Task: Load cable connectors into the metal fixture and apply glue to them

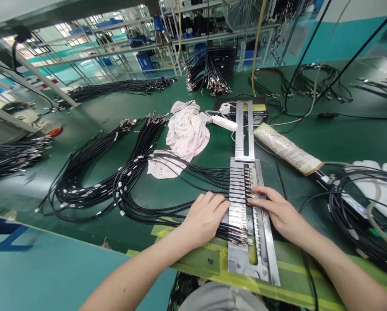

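A slotted metal fixture [250,242] lies on the green table [93,116] in front of me, with several black cables [193,175] laid side by side in its slots and their connector ends [247,179] lined up. My left hand [204,216] lies flat on the cables at the fixture's left edge, fingers stretched out. My right hand [277,209] rests on the fixture's right side, its fingertips touching a connector end at about mid-height; the fingers are slightly bent.
A bundle of black cables [93,185] sprawls to the left, more bundles [209,69] at the back. A pale cloth [187,134], a white tool [224,122], a wrapped packet [286,148], a cable coil [358,203] and white gloves [381,185] lie around the fixture.
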{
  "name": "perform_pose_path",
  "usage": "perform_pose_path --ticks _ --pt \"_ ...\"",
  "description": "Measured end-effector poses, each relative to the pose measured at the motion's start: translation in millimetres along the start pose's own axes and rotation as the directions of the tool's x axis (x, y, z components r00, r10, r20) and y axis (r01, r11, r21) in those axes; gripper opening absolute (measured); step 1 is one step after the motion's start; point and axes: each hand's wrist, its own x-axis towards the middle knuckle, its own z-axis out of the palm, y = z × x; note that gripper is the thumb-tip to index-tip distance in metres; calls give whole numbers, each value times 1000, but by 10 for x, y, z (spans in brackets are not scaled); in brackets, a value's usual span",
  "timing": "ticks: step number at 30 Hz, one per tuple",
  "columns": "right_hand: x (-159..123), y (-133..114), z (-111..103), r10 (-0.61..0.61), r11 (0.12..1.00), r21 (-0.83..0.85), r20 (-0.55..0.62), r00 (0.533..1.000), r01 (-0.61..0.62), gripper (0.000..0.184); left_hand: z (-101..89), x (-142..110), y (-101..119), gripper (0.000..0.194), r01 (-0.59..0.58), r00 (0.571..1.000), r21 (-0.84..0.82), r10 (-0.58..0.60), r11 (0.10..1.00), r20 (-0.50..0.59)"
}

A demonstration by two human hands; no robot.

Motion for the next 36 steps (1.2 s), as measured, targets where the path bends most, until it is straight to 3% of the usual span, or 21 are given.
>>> perform_pose_path --ticks 3,6,11,15,19,25,30,36 --pt "-32 66 -102 156 967 222 -130 979 -125 38 -61 -119 0 19 34 992 -105 -21 994 122" --pt "-27 41 -149 244 937 294 -170 955 -187 32 -93 -167 -37 16 60 971 -145 -24 988 236" --pt "-17 -18 -125 157 973 193 -133 979 -129 29 -145 -95 -81 13 184 959 -333 -95 925 266" --pt "-36 -24 -134 141 981 154 -129 982 -120 29 -146 -97 -71 10 182 949 -364 -66 914 307" --pt "-37 -35 -159 118 988 111 -126 985 -104 28 -94 -141 -66 16 129 970 -328 -50 936 238" --pt "-23 -44 -147 103 992 88 -131 986 -92 29 -51 -6 -66 20 103 995 -258 -98 961 32" --pt "-32 -39 -140 112 991 84 -111 987 -103 30 71 139 -37 22 60 998 -88 -58 994 26" --pt "-37 -54 -121 103 993 71 -59 993 -98 30 153 150 -36 18 31 999 -18 -32 999 -32"
